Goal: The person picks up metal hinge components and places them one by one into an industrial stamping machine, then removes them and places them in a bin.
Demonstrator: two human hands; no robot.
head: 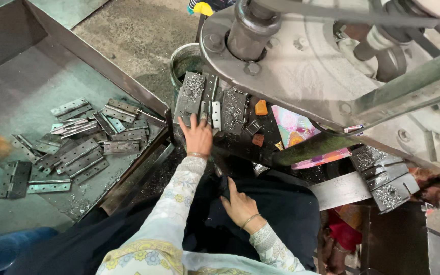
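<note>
while the left hand (197, 136) spreads open fingers on a hinge plate (190, 97), the right hand (240, 206) rests open.

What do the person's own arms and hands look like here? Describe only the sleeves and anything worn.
Both arms wear pale, light-blue sleeves printed with small yellow and blue flowers. The left hand and right hand are bare, without gloves; each wrist carries a thin bangle.

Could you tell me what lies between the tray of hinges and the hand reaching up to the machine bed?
In the head view, only the tray's raised metal rim separates the hinges from the left hand.
</note>
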